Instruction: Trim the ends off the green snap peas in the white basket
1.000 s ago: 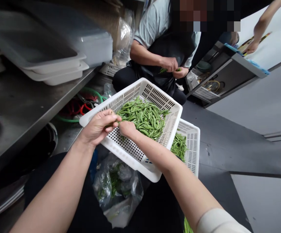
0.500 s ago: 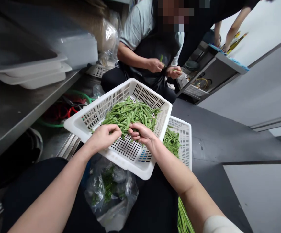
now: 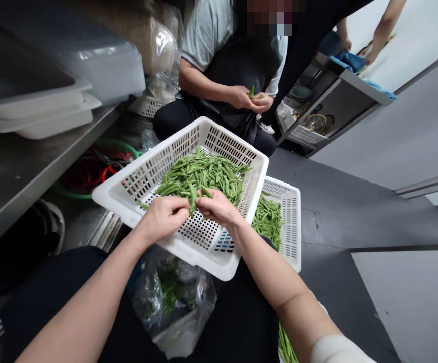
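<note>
Over the near side of a white slotted basket (image 3: 128, 209), my two hands come almost together. A green pea pod (image 3: 193, 196) stands upright between their fingertips. My right hand (image 3: 217, 206) is closed in a pinch on it, with another pod (image 3: 207, 192) showing above the fingers. My left hand (image 3: 166, 217) is also closed, its thumb and finger at the pod's lower end; the exact grip is hidden. A heap of green pea pods (image 3: 211, 171) lies in the basket behind my hands.
A second white basket (image 3: 294, 227) of pods stands lower right. Below is a clear plastic bag (image 3: 204, 302) with green scraps. Opposite, a person (image 3: 247, 98) handles a pod. Left are a metal shelf (image 3: 71, 136) with tubs and a green basket (image 3: 126, 146) with red-handled scissors.
My fingertips have come closer together, and a pod now shows upright between them. The person opposite has brought both hands together. Another person's hands at the right now hold a blue cloth.
</note>
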A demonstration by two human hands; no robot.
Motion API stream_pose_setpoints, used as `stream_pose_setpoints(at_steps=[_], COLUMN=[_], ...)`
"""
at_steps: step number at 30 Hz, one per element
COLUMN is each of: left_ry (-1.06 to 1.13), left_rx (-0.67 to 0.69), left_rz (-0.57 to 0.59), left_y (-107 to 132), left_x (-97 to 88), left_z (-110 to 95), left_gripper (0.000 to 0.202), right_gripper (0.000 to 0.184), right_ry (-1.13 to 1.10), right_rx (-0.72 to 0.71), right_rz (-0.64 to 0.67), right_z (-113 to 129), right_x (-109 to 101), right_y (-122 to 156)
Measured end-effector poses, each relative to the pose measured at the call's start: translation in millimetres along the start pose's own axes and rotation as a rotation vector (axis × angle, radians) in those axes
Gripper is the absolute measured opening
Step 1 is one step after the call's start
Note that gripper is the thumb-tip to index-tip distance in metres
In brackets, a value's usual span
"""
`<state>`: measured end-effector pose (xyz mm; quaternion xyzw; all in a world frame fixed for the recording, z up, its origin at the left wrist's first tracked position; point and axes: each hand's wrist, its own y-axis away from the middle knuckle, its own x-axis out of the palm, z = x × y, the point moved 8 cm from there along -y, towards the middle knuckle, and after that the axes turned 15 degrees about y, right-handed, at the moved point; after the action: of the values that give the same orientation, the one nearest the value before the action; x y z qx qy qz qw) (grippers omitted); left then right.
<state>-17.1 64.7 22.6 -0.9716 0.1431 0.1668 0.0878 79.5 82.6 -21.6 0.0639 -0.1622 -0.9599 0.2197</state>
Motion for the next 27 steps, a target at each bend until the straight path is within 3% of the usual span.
stream_pose_setpoints(at_steps=[2, 6, 8, 14, 17, 19, 21, 24, 27], left_ry=[0.196, 0.745, 0.835, 0.468, 0.412, 0.457, 0.559, 0.739, 0.881], left_rx=[-0.08, -0.241, -0.273, -0.224, -0.239, -0.27, -0.313, -0.38, -0.393], left_rz=[-0.063, -0.388, -0.438, -0.168, -0.114, -0.097, -0.056, 0.05, 0.141], left_y=[-1, 4, 5, -2, -4, -4, -2, 0, 2], left_x=[-13.1, -49.6, -53.5, -20.8, -9.4, -4.8, 1.4, 12.5, 17.4], left_z=[7, 30, 35, 27, 28, 30, 31, 32, 28], left_gripper=[0.018, 0.01, 0.01, 0.037, 0.038, 0.038, 0.038, 0.04, 0.041], right_gripper=[0.028, 0.027, 0.025, 0.025, 0.027, 0.028, 0.027, 0.02, 0.018], right_ry=[-0.045, -0.089, -0.093, -0.033, 0.26, 0.534, 0.738, 0.784, 0.584], right_rx=[0.005, 0.021, 0.043, 0.039, -0.078, -0.228, -0.381, -0.513, -0.456], right_rz=[0.037, 0.185, 0.266, 0.356, 0.235, 0.05, -0.052, 0.052, 0.162], right_z=[2, 3, 0, -3, 5, 20, 33, 40, 36], right_x=[-2, -4, -2, 9, 8, 3, 4, 16, 16], right_y=[2, 7, 9, 13, 13, 15, 21, 27, 25])
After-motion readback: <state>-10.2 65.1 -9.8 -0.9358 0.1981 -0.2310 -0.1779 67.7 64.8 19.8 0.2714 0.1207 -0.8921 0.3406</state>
